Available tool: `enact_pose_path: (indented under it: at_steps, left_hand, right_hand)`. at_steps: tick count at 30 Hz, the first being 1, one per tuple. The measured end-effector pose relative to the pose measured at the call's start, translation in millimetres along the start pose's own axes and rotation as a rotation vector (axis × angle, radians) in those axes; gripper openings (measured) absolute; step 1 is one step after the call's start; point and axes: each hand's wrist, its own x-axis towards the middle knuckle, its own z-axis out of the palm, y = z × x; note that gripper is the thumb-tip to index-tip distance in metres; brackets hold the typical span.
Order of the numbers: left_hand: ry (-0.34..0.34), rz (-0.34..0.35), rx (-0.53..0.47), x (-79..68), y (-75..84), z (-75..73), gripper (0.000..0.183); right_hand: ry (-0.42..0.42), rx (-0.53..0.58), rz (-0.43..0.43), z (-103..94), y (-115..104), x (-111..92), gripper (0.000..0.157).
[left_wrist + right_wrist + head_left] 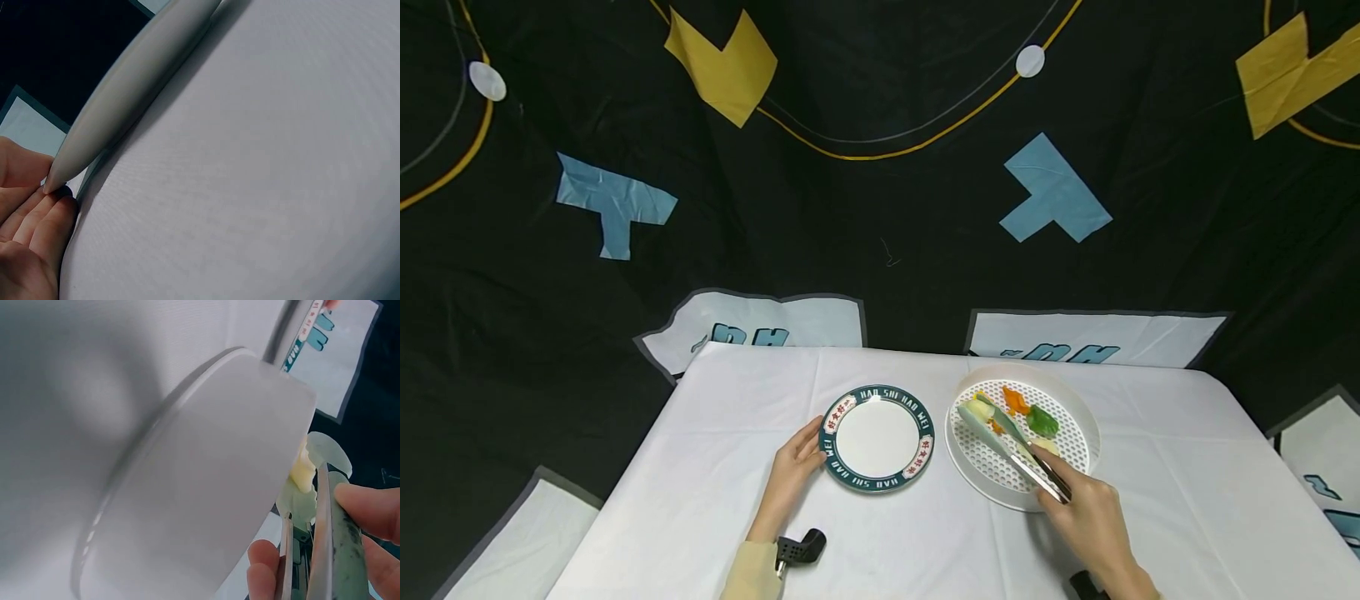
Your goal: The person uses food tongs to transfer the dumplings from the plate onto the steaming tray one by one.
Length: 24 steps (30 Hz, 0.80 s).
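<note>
My left hand (795, 475) pinches the left rim of a white plate (877, 438) with a green lettered border, thumb above and fingers under the edge. In the left wrist view the plate (134, 81) shows edge-on, tilted in that picture. My right hand (1086, 504) grips metal tongs (988, 437) with pale green heads, which reach over a round white perforated tray (1086, 417). At the tong tips is a pale yellow food piece (977, 410), seen close up in the right wrist view as a yellow lump (303, 469). Farther back in the tray lie orange pieces (1015, 402) and a green piece (1042, 422).
A white cloth covers the table (910, 550), and plate and tray stand side by side on it. Behind the table hangs a black curtain (880, 242) with blue and yellow tape shapes. The tray's tall outer wall (206, 456) fills much of the right wrist view.
</note>
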Motion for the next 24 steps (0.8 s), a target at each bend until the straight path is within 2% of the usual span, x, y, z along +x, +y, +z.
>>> enact_pose_path:
  at_steps: [13,24]
  left_hand:
    - [0.012,0.018,0.030,1.7,-2.1,0.7,0.057]
    - [0.001,0.007,0.007,-0.3,0.8,0.3,0.058]
  right_hand:
    - [-0.016,-0.031,0.006,-11.3,5.8,-5.3,0.056]
    - [-0.104,-0.093,0.056,-22.4,7.4,-9.4,0.055]
